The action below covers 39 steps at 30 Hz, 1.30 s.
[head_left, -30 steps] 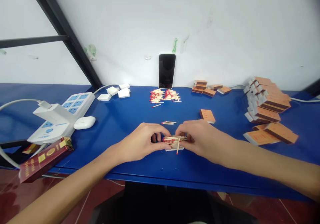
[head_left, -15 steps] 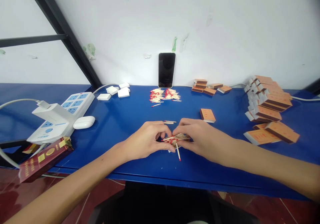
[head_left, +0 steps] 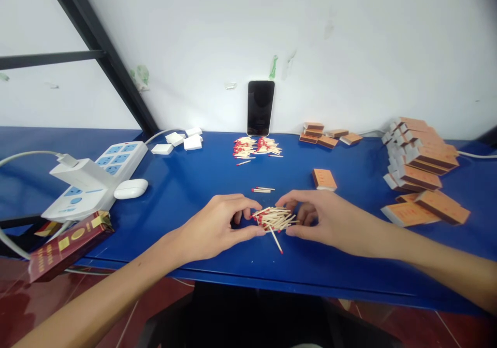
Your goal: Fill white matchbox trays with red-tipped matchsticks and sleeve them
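Note:
A loose heap of red-tipped matches (head_left: pixel 277 217) lies near the front of the blue table, between my two hands. The thumb and index finger of my left hand (head_left: pixel 233 223) close around the heap's left end, touching it. My right hand (head_left: pixel 324 218) is at the right end, thumb and fingers apart, fingertips by the heap's edges. One match (head_left: pixel 276 240) sticks out toward me. Whatever lies under the heap is mostly hidden. Just behind, a few loose matches (head_left: pixel 263 189) lie flat. An orange matchbox (head_left: pixel 324 178) rests behind my right hand.
Two match piles (head_left: pixel 256 147) lie before a phone (head_left: pixel 261 108) leaning on the wall. Stacked matchboxes (head_left: pixel 425 151) stand right, smaller ones (head_left: pixel 313 132) at the back. White boxes (head_left: pixel 193 142), a power strip (head_left: pixel 120 156), a white case (head_left: pixel 131 189) and a dark red box (head_left: pixel 72 244) are left.
My hands have drawn slightly apart, the right one opening its fingers and moving right. More of the match heap shows between them.

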Tool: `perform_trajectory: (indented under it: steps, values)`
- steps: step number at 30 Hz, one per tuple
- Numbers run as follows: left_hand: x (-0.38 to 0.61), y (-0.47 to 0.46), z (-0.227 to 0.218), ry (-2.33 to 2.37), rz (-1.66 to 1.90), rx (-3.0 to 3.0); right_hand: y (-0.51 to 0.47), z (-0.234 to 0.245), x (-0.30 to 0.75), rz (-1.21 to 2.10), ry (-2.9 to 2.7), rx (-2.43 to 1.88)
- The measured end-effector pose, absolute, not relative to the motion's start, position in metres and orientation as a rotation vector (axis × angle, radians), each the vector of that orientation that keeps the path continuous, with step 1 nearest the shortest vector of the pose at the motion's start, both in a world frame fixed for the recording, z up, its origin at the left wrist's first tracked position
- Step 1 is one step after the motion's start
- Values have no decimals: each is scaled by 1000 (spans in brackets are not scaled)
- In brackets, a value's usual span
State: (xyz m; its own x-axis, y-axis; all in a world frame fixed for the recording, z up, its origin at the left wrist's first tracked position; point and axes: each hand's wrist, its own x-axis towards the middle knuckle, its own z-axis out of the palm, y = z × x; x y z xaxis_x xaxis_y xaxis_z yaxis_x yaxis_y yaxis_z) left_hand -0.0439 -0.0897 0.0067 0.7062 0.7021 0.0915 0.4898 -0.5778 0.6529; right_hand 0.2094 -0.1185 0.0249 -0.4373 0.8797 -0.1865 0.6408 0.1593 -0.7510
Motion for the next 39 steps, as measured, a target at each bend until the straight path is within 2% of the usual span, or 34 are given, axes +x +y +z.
perform_trajectory:
  steps: [15, 31, 35, 39]
  values:
    - [-38, -82, 9, 755, 423, 2222, -107, 19, 198, 1367, -1942, -1414]
    - [-36, -70, 6, 548, 501, 2270, -113, 19, 186, 1276, -1900, -1486]
    - [-47, -79, 6, 612, 594, 2370, -115, 25, 198, 1193, -1973, -1555]
    - [-54, -89, 7, 652, 640, 2488, -116, 33, 210, 1105, -2179, -1428]
